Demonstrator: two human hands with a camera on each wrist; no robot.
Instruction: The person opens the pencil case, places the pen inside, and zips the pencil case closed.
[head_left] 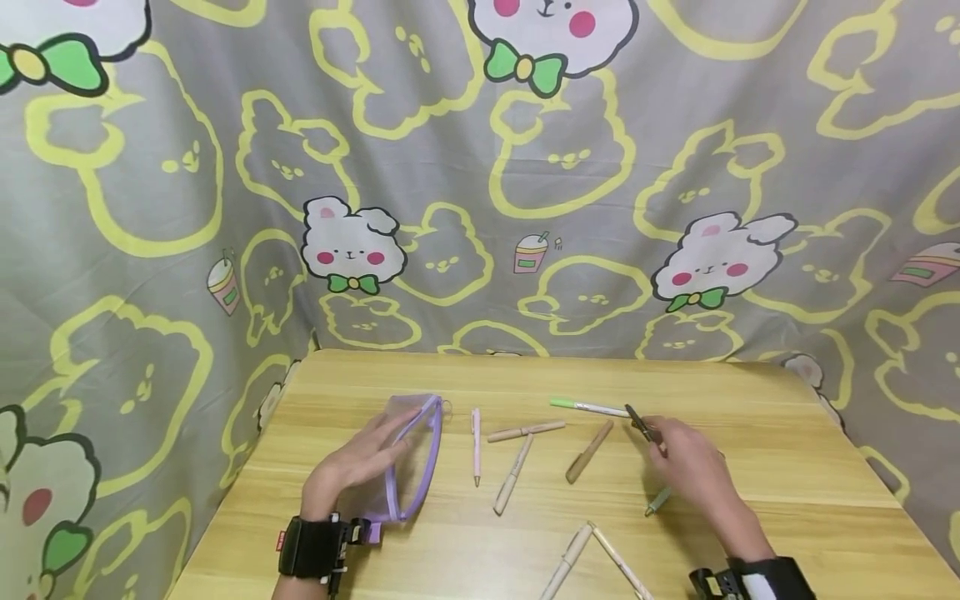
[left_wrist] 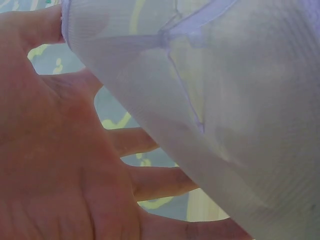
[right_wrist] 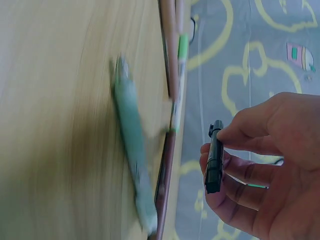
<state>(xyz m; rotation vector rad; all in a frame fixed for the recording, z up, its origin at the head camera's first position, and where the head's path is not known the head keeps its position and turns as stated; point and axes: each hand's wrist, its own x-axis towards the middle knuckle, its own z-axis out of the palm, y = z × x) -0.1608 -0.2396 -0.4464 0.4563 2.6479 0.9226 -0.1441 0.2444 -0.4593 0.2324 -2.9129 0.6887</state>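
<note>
The right hand [head_left: 688, 460] pinches a black pen [right_wrist: 215, 160] (between thumb and fingers).

Left hand [head_left: 362, 460]: worn below it, a broad black wristband [head_left: 311, 547] with a small red label [head_left: 281, 541] at its outer edge and a compact dark camera module [head_left: 360, 531] opposite. Right hand [head_left: 688, 461]: a similar black cuff [head_left: 789, 575], with a whitish panel [head_left: 759, 587] and a black camera mount [head_left: 714, 583].

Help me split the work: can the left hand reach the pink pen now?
Probably yes: the left hand touches the purple pouch, and the pink pen lies close beside it, uncovered; only the pouch's opening edge lies between.
</note>
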